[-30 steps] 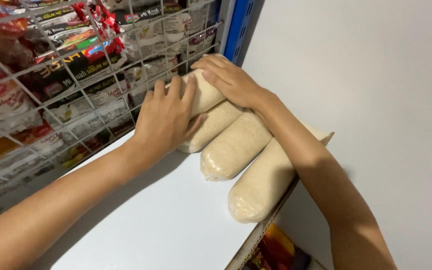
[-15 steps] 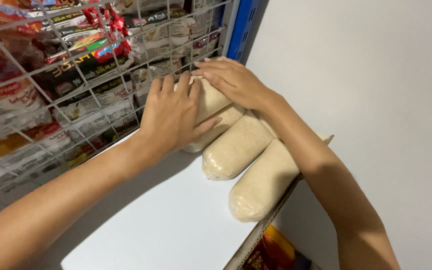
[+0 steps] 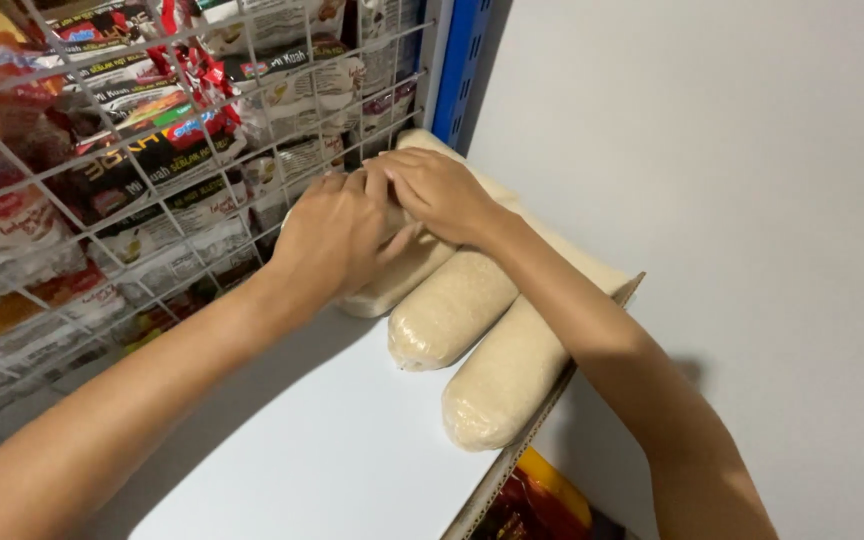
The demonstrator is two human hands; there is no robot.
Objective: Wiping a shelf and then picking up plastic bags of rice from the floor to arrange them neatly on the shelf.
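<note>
Head view: left hand [image 3: 337, 235], right hand [image 3: 437, 195], grips spread flat on plump clear-plastic grain bag [image 3: 392, 285]; smooth white shelf [image 3: 332, 450].

Three clear, sausage-shaped bags of pale grain lying side by side on the white shelf [image 3: 312, 450], innermost bag [image 3: 392, 285] against the wire rack [image 3: 102, 200], middle bag [image 3: 447, 310] beside it, outermost bag [image 3: 512, 375] at the shelf's edge

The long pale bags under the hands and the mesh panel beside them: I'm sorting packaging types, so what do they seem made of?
The long pale bags look like thin clear plastic film, glossy and slightly creased, with fine beige grain showing through. The mesh panel looks like metal wire with a white coating, judging by its thin straight rods. Both the left hand and right hand press on the innermost bag.
</note>
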